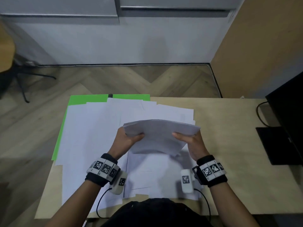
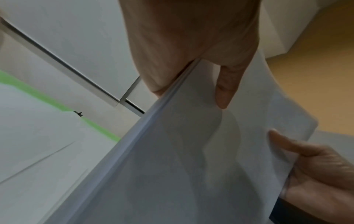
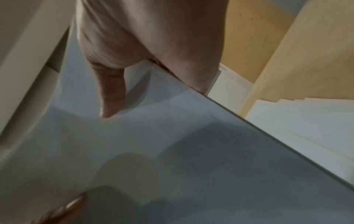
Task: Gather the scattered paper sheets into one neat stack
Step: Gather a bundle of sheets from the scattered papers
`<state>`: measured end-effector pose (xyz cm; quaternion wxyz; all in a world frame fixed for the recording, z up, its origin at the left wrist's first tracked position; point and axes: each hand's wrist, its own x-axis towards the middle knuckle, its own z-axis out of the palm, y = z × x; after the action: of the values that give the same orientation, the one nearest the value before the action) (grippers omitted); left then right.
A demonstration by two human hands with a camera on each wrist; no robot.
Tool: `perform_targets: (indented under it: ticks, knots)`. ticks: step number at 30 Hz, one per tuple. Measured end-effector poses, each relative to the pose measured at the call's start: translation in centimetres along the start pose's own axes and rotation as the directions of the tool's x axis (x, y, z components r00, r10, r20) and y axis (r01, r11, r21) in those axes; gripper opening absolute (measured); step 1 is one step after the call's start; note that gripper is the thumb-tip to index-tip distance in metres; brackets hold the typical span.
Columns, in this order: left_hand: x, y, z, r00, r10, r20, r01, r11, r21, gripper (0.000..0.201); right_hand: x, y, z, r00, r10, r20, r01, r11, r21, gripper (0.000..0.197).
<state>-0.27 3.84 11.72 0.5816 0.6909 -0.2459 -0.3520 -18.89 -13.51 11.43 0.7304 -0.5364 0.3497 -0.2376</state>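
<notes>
Your left hand (image 1: 129,138) and right hand (image 1: 191,141) each grip a side edge of the stack (image 1: 160,135), lifted above loose sheets (image 1: 91,131) on the desk (image 1: 229,128). It looks light, floppy and slippery; hold both edges, thumbs on top.

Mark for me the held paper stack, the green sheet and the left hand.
held paper stack (image 1: 161,136), head view: middle of its top sheet.
green sheet (image 1: 88,99), head view: bare far strip beyond the loose papers.
left hand (image 1: 126,138), head view: back of the hand, gripping the stack's left edge.
</notes>
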Motion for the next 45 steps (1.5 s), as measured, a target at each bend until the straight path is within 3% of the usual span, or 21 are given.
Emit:
perform_targets:
  ticks: [4, 10, 13, 16, 19, 22, 28, 31, 34, 38, 41, 45]
  knots:
    - [-0.2, 1.1, 0.4, 0.999, 0.037, -0.007, -0.037, 0.999, 0.006, 0.035, -0.5, -1.2, 0.8, 0.997, -0.054, -0.051, 0.054, 0.999, 0.002, 0.028]
    - [-1.5, 5.1, 0.5, 0.979, 0.204, 0.000, -0.203, 0.975, -0.091, 0.024, -2.2, -5.0, 0.9, 0.958, -0.286, 0.003, 0.286, 0.958, 0.010, 0.031]
    - [-1.6, 4.1, 0.5, 0.984, 0.180, -0.009, -0.180, 0.981, -0.073, 0.025, -2.4, -4.0, 0.2, 0.974, -0.227, -0.009, 0.227, 0.974, 0.019, 0.022]
    - [-1.2, 1.5, 0.5, 0.995, 0.092, 0.029, -0.092, 0.996, -0.012, 0.023, -1.9, -1.8, 0.1, 0.994, -0.112, 0.019, 0.113, 0.990, -0.080, 0.023]
    - [-0.9, -0.1, 0.4, 1.000, -0.006, 0.002, 0.006, 1.000, -0.026, 0.031, -1.6, -0.3, 0.8, 0.998, -0.002, -0.063, 0.001, 1.000, -0.028, 0.026]
    - [-0.9, 0.5, 0.3, 0.999, 0.030, -0.033, -0.030, 0.999, -0.011, 0.029, -1.6, -1.0, 1.4, 0.995, -0.050, -0.084, 0.047, 0.998, -0.045, 0.028]
    - [-2.0, 4.4, -0.1, 0.972, 0.218, -0.086, -0.224, 0.972, -0.071, 0.034, -2.4, -5.1, 1.5, 0.945, -0.328, 0.021, 0.328, 0.943, -0.049, 0.036]
    - [-1.9, 3.9, -0.1, 0.978, 0.201, -0.055, -0.205, 0.975, -0.090, 0.033, -2.2, -4.2, 1.0, 0.962, -0.275, 0.003, 0.275, 0.961, -0.043, 0.032]
    - [-1.3, 1.9, -0.3, 0.992, 0.127, -0.007, -0.128, 0.991, -0.040, 0.025, -1.6, -1.9, 0.6, 0.986, -0.157, 0.057, 0.164, 0.976, -0.145, 0.027]
    - [-0.8, -0.1, -0.5, 1.000, 0.007, -0.014, -0.008, 0.998, -0.066, 0.037, -1.1, 0.0, 1.2, 0.999, -0.018, -0.045, 0.014, 0.996, -0.085, 0.027]
    - [-0.5, 0.6, -0.6, 0.998, 0.049, -0.031, -0.051, 0.996, -0.068, 0.033, -1.0, -1.1, 1.7, 0.996, -0.066, -0.054, 0.060, 0.992, -0.108, 0.025]
    - [-0.8, 2.7, -0.7, 0.985, 0.159, -0.067, -0.165, 0.982, -0.095, 0.031, -1.5, -3.9, 2.0, 0.974, -0.228, -0.008, 0.227, 0.972, -0.066, 0.029]
